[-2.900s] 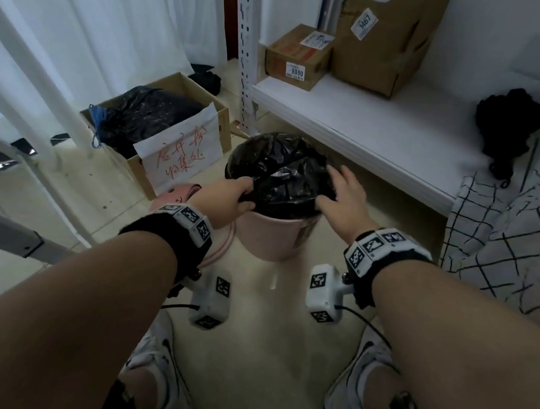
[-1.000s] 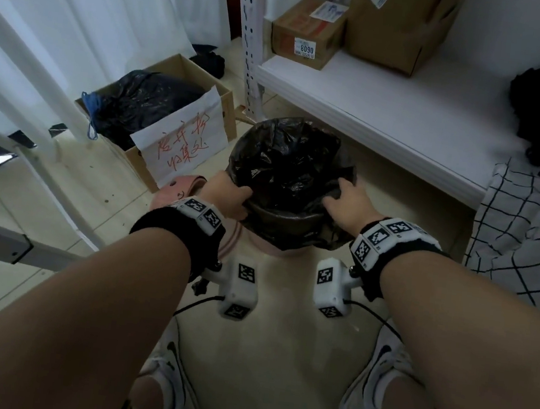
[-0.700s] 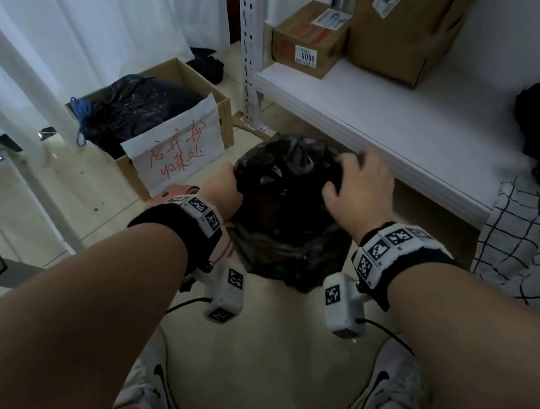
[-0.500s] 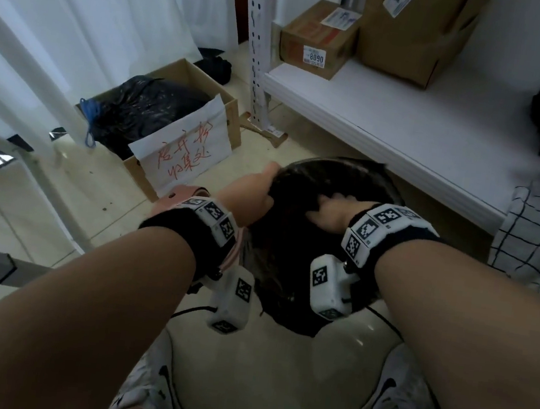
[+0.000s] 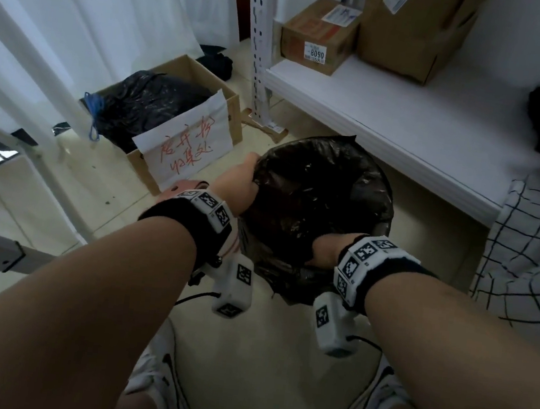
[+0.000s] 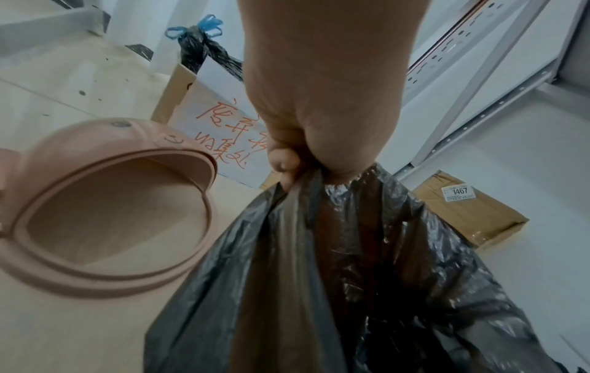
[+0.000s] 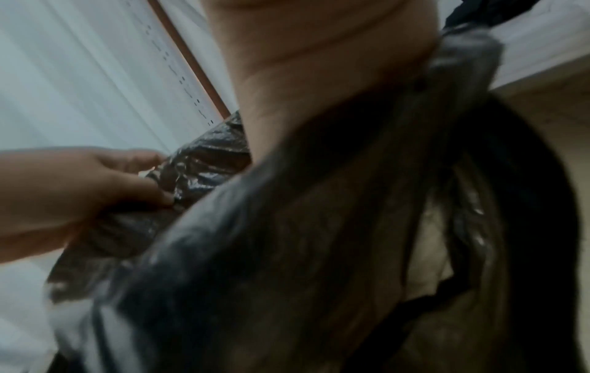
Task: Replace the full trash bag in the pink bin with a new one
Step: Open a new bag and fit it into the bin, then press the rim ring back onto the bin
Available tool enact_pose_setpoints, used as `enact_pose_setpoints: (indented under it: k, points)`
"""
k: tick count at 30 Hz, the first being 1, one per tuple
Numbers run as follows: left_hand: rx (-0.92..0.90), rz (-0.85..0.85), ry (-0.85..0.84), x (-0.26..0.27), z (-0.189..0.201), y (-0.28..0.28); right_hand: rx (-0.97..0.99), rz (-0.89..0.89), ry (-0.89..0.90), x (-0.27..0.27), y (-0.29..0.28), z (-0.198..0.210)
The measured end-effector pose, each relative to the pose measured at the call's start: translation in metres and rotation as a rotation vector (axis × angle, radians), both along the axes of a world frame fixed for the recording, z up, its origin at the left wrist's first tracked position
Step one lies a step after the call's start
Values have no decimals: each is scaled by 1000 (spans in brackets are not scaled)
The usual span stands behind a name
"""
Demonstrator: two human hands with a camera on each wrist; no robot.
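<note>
The black trash bag (image 5: 316, 203) came up out of the pink bin, which it now hides in the head view. The left hand (image 5: 235, 183) and right hand (image 5: 326, 246) shifted from the bin's rim to bunched fistfuls of the bag's top edge.

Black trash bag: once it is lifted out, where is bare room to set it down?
The black trash bag hangs from both hands. Free: floor between the shoes and bag; the white shelf right of the small carton. Crowded: the cardboard box already holds a tied bag.
</note>
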State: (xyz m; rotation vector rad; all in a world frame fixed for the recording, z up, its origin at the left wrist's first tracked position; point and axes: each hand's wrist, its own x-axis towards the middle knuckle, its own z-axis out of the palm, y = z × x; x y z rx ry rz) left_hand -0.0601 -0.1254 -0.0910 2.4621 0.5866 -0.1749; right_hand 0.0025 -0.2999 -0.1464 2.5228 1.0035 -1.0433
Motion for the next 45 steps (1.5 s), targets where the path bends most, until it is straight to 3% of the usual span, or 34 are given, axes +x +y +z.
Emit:
enact_pose_setpoints:
  k: [5,7,9,12,14,21,24,26,29,36,41,45]
  points:
    - [-26,125,31,-1,-3,6,478,-92,-222,18,12,43]
    - [-21,169,61,0,-4,7,544,-130,-444,21,10,54]
    - [-23,204,69,2,-7,9,545,-278,-571,22,-1,56]
    - [-27,241,71,1,-11,9,512,-610,-301,23,-18,52]
    - [-54,253,82,3,-13,8,484,-656,-135,24,-23,46]
    - [-255,301,147,13,-47,23,324,-540,-183,38,-14,34]
    - [-184,327,164,6,-24,6,323,-507,-269,34,-9,36]
    - [-109,298,192,5,-20,4,324,-441,-423,26,-4,38]
    - [-20,256,204,-5,-10,12,497,-289,-591,14,7,51]
    - [101,322,144,-63,0,58,683,-151,-281,-8,48,76]
    - [101,433,102,-101,-22,86,744,50,-353,-36,84,69]
    - [116,415,134,-99,-43,92,748,125,-402,-40,111,62]
